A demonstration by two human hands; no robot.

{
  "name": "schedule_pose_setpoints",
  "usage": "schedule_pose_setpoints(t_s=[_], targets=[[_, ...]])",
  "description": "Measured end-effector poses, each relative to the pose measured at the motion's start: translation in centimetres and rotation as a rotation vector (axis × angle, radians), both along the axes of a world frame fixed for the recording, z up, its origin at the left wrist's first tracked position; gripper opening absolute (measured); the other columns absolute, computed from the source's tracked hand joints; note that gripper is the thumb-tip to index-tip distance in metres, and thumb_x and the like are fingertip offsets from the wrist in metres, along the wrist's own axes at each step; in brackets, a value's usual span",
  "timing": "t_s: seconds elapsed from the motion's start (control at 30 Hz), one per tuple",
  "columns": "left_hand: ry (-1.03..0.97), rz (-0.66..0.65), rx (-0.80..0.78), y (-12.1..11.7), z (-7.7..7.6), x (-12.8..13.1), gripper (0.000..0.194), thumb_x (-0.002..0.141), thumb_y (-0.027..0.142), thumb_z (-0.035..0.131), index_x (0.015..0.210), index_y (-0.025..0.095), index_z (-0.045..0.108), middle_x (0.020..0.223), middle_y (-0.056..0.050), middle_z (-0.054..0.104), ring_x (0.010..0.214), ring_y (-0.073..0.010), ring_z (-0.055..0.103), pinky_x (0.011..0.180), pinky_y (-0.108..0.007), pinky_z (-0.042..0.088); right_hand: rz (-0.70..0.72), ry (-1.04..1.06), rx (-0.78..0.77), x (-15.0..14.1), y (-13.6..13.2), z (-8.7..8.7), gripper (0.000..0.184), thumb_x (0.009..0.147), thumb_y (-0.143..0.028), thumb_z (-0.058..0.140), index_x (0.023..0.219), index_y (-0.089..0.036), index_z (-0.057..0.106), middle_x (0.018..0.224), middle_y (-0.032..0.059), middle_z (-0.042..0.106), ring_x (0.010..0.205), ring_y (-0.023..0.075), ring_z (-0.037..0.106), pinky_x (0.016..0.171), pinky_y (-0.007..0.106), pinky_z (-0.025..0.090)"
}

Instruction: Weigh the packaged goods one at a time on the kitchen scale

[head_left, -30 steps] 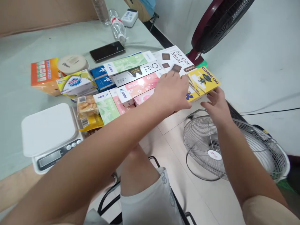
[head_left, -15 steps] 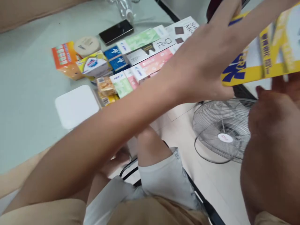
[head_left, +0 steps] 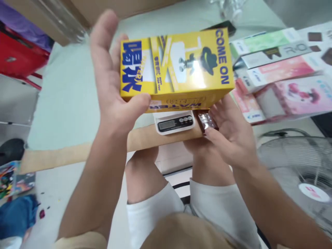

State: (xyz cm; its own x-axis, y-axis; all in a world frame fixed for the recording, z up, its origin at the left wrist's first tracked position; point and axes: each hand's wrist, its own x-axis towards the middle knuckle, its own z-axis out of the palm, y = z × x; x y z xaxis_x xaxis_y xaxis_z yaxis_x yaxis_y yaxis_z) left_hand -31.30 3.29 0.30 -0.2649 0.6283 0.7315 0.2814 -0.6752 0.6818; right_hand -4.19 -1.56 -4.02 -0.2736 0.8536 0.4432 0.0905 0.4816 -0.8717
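Observation:
A yellow carton (head_left: 178, 62) printed with "COME ON" and dark blue characters is held level above the table edge. My left hand (head_left: 111, 83) grips its left end, thumb on the lower front edge and fingers behind. At the lower right corner, my right hand (head_left: 233, 135) has its fingers against the carton, partly hidden by it. Close to my right thumb is a small shiny dark brown packet (head_left: 206, 121); I cannot tell whether the thumb touches it. Below the carton, a white kitchen scale (head_left: 175, 125) shows its display and buttons, its top mostly covered.
Several boxes, among them a pink one (head_left: 301, 95) and a green one (head_left: 267, 43), lie on the right of the pale green table (head_left: 62, 103). A floor fan (head_left: 311, 173) stands at lower right. A clear bottle (head_left: 233, 10) lies at the back. Red fabric (head_left: 20, 55) is at far left.
The carton has moved from the far upper right to in front of me, above the scale. My left hand has swung left with it, and the view has turned left.

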Motion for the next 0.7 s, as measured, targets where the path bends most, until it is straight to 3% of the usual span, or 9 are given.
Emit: schedule_pose_setpoints(t_s=[0.07,0.13,0.3,0.47,0.57,0.7], targets=[[0.059,-0.201,-0.047,-0.4,-1.4,-1.6,0.096,0.049,0.068,0.095,0.134,0.036,0.063,0.156,0.008,0.054,0.160,-0.0336,0.036,0.138,-0.042,0.029,0.016,-0.028,-0.020,-1.8,0.9,-0.9,0.075,0.094,-0.040,0.068,0.162,-0.044,0.037,0.167,-0.0047,0.046,0.157,0.0286,0.043,0.134,0.054,0.035],[0.014,-0.269,-0.034,0.0,-2.9,-2.0,0.087,0.057,0.057,0.093,0.136,0.038,0.060,0.157,0.006,0.054,0.159,-0.0332,0.035,0.138,-0.045,0.029,0.026,-0.057,-0.027,-2.6,1.8,-1.4,0.078,0.092,-0.037,0.070,0.162,-0.043,0.037,0.168,-0.0035,0.045,0.157,0.0282,0.043,0.134,0.052,0.035],[-0.064,-0.256,-0.180,1.2,-5.3,-1.3,0.085,0.060,0.053,0.089,0.137,0.047,0.054,0.160,0.007,0.050,0.165,-0.0301,0.025,0.136,-0.045,0.031,0.001,-0.121,-0.051,-3.2,2.8,-2.0,0.075,0.092,-0.029,0.067,0.160,-0.041,0.038,0.163,0.0023,0.051,0.154,0.0278,0.047,0.130,0.053,0.042],[-0.288,-0.181,-0.309,0.3,-6.2,-1.7,0.069,0.077,0.061,0.079,0.139,0.047,0.052,0.166,0.008,0.046,0.168,-0.0270,0.014,0.136,-0.047,0.026,-0.128,-0.082,0.034,-3.1,2.2,-2.4,0.061,0.096,-0.024,0.061,0.153,-0.040,0.046,0.165,0.0017,0.048,0.159,0.0260,0.040,0.134,0.056,0.033],[-0.429,-0.096,-0.423,-0.9,-6.8,-1.6,0.057,0.084,0.066,0.072,0.131,0.036,0.059,0.159,-0.002,0.054,0.164,-0.0293,0.029,0.133,-0.047,0.032,-0.186,-0.072,0.056,-2.6,2.3,-2.5,0.059,0.095,-0.025,0.064,0.149,-0.042,0.049,0.162,0.0007,0.051,0.158,0.0273,0.042,0.135,0.061,0.030],[-0.508,-0.104,-0.571,-1.8,-6.6,-0.7,0.064,0.080,0.075,0.071,0.122,0.028,0.064,0.150,-0.010,0.062,0.155,-0.0344,0.044,0.122,-0.047,0.046,-0.170,-0.087,0.051,-2.1,2.9,-2.3,0.057,0.094,-0.027,0.065,0.148,-0.041,0.049,0.162,0.0015,0.052,0.155,0.0268,0.045,0.134,0.061,0.032]])
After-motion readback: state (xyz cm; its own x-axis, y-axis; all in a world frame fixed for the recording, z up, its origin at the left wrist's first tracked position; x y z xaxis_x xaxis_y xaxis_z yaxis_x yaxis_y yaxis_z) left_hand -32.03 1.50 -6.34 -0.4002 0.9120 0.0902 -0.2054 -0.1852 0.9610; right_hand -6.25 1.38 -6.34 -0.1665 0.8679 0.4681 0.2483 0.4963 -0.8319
